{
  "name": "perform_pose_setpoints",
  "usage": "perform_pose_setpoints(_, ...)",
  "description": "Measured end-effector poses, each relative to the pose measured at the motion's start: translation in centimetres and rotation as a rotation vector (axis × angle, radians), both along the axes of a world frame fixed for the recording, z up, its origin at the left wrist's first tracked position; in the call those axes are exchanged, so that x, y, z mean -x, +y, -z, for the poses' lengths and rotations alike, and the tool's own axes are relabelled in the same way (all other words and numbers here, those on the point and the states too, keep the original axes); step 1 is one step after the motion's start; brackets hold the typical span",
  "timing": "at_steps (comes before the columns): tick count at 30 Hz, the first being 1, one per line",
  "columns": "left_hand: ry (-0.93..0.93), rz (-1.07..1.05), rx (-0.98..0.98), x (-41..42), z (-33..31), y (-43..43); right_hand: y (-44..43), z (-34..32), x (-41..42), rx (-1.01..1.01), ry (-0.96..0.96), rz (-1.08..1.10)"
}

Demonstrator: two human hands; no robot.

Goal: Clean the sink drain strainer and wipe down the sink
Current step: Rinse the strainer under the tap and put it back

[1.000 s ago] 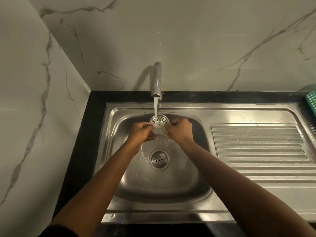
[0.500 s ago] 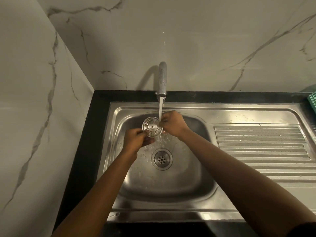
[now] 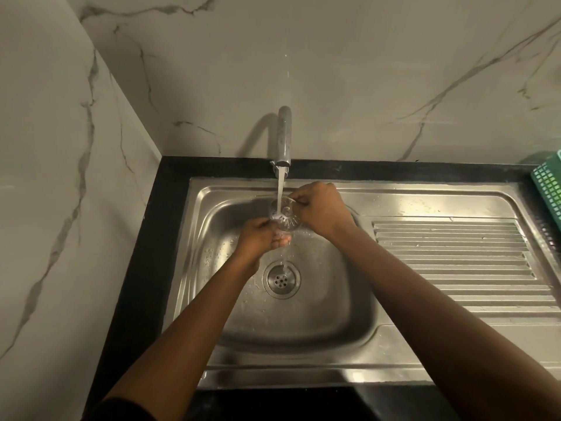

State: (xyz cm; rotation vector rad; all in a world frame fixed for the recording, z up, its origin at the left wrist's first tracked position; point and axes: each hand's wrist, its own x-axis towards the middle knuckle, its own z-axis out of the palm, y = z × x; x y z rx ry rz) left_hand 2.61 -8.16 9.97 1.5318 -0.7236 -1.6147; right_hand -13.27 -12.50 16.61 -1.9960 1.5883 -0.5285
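Head view. The drain strainer (image 3: 285, 215), a round slotted metal disc, is held in the air over the sink (image 3: 212, 226), tilted, between both hands.

Right hand (image 3: 321, 208): fingers curled, pinching the strainer's upper right rim. The fingertips themselves are blurred.

Left hand (image 3: 259, 238): fingers curled under the strainer's lower left edge and gripping it, with the fingertips just below the disc.

The faucet (image 3: 283, 138) is above and behind the fingers. Its water stream (image 3: 280, 189) lands on the strainer's left part, just left of the right-hand fingers, passes the left fingertips and falls to the drain opening (image 3: 281, 279) below both hands. Droplets lie on the basin floor around the drain.

The ribbed drainboard (image 3: 455, 259) is to the right of the right hand. A green basket (image 3: 549, 183) is at the far right edge, well apart from the hands. A black countertop (image 3: 151, 238) borders the sink left of the left hand, and the marble wall (image 3: 334, 71) is behind the faucet.
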Motion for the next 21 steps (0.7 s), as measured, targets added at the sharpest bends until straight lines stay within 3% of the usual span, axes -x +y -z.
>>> perform_pose_setpoints(6, -0.174, -0.003, 0.147, 0.0, -1.0, -0.2, 1.3, 1.4, 1.6, -0.1, -0.134, 0.176)
perform_pose_setpoints(10, -0.229, -0.01, 0.234, -1.2, -1.7, 0.8, 2.0, 2.8, 0.8, -0.225, -0.241, 0.192)
perform_pose_setpoints(14, -0.316, -0.049, 0.32, -2.7, -1.8, 2.1, 1.4, 3.0, -1.2, -0.229, -0.253, 0.164)
perform_pose_setpoints(21, -0.194, -0.129, 0.249, -3.2, -1.3, 3.3, 0.4, 1.3, -3.0, -0.106, -0.304, 0.105)
